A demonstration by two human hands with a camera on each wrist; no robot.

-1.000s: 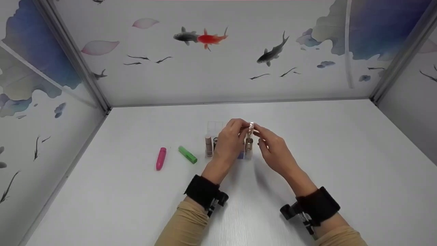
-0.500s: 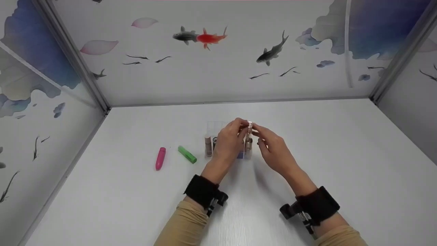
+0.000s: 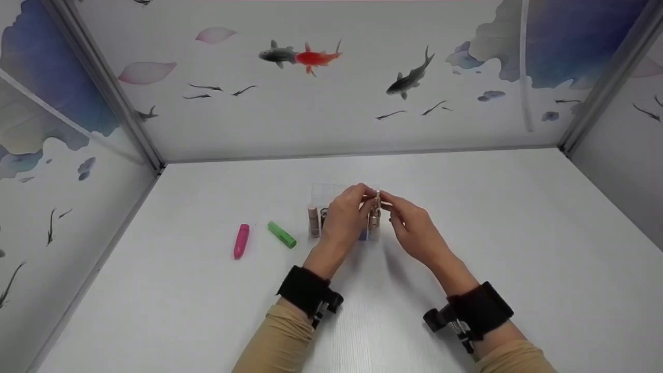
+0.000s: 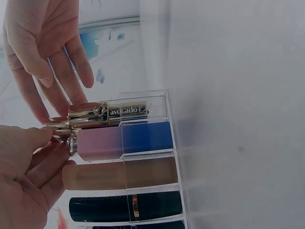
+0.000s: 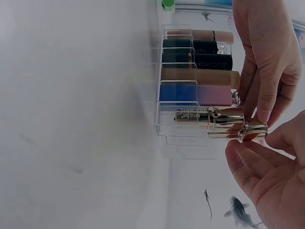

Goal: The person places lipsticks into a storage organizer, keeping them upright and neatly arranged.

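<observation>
A clear lipstick organizer point(image 5: 159, 114) stands at mid table, with my hands over its right end. My left hand point(image 3: 342, 217) pinches a gold lipstick point(image 5: 257, 130) by its top between thumb and fingers. The right hand point(image 3: 422, 238) has loosely extended fingers; a fingertip touches that lipstick, while the thumb stays apart. Another gold lipstick point(image 4: 109, 112), lettered "avocado", stands in the end compartment, close beside the held one. The held lipstick's lower end is hard to make out behind it. Beside them is a pink-and-blue tube point(image 4: 100, 142).
More tubes fill the row, among them a tan one point(image 4: 119, 174) and a dark green one point(image 4: 100, 209). Left of the organizer, a green tube point(image 3: 281, 234) and a pink tube point(image 3: 241, 241) lie on the white table point(image 3: 155, 290). Printed panels point(image 3: 331, 114) enclose the back and sides.
Both hands have come down slightly with the gold lipstick, which now sits lower, nearer the organizer's right end. The loose green and pink tubes stay where they were.
</observation>
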